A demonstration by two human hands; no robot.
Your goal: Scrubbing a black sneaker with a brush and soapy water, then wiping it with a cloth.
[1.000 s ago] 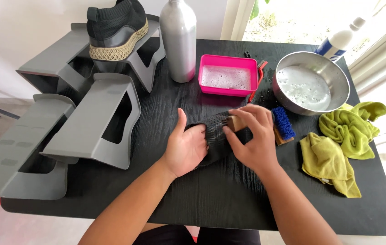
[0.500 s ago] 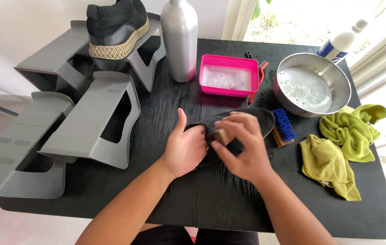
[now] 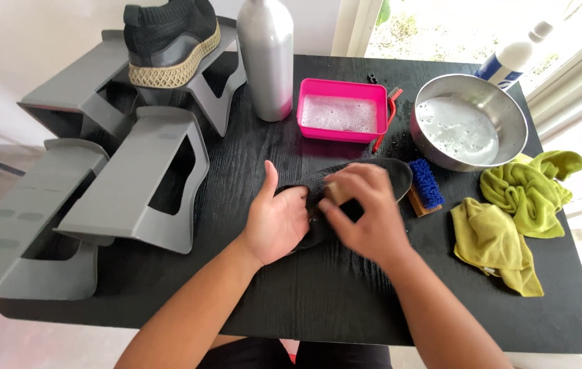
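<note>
The insole [image 3: 373, 174] lies flat on the black table [image 3: 318, 301], just in front of the person. Its long axis runs on a slant, from the near-left end under the hands up to the far-right tip, which points toward the blue brush [image 3: 425, 183] and stops just beside it.

The left hand [image 3: 278, 222] presses down on the near-left end of the insole, fingers laid flat and close together, thumb raised and pointing away from the body. It holds nothing; it pins the insole to the table.

The right hand [image 3: 364, 213] sits over the middle of the insole, touching the left hand's fingertips. Its fingers curl tightly around a small tan brush block [image 3: 336, 192], of which only 1 corner shows between thumb and forefinger. The bristles are hidden under the hand, so I cannot tell how they meet the surface.

From the right fingers, the uncovered stretch of insole lies up and to the right, along that same slant. The right hand is the nearer of the 2 to that bare part; the left is at the opposite end.

Farther back stand a pink tub [image 3: 342, 113] of suds and a steel bowl [image 3: 469, 130] of soapy water. 2 green cloths [image 3: 509, 219] lie at the right.
</note>
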